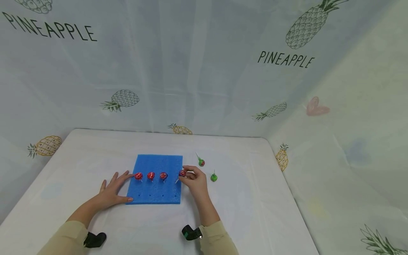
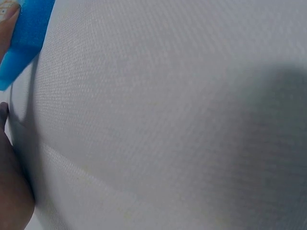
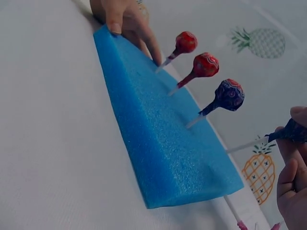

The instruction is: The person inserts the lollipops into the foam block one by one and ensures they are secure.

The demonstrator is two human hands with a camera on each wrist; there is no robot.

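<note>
A blue foam block (image 1: 156, 161) lies on the table. Three wrapped lollipops stand in it in a row: a red one (image 3: 186, 42), another red one (image 3: 206, 64) and a dark blue and red one (image 3: 230, 95). My right hand (image 1: 196, 180) pinches a fourth, dark-wrapped lollipop (image 3: 293, 132) by its head. Its tilted stick meets the foam at the right end of the row; how deep it goes I cannot tell. My left hand (image 1: 111, 193) is spread at the block's left side, its thumb touching the near left corner and its straight fingertips touching the left edge.
Two green-wrapped lollipops lie right of the block, one farther back (image 1: 201, 162) and one nearer (image 1: 214, 177). Several small holes show in the block's near part. Behind the white table (image 1: 248, 212) hangs a curtain (image 1: 191, 71) printed with pineapples.
</note>
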